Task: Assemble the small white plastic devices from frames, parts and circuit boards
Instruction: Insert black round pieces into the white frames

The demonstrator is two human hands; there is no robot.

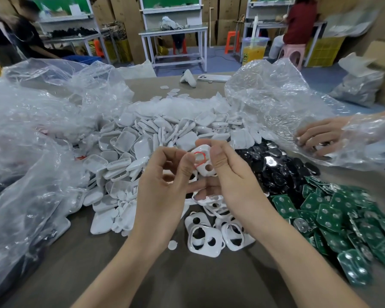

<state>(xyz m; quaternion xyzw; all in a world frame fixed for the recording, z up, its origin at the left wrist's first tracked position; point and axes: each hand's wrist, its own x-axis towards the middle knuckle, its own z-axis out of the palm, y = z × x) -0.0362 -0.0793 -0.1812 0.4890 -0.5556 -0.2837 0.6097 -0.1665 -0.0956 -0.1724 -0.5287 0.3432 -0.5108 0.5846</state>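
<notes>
Both my hands meet above the table's middle, holding one white plastic frame that has a round hole and a red-edged opening. My right hand grips the frame with thumb on top and fingers below. My left hand pinches its left edge at the red-edged opening. Under my hands lie several more white frames with cut-outs. A big heap of white shell halves spreads behind and to the left. Green circuit boards lie piled at the right, black round parts beyond them.
Crumpled clear plastic bags rise at the left and right rear. Another person's hand, partly under a clear bag, reaches into the black parts at the right. A phone and a white controller-like object lie at the far table edge.
</notes>
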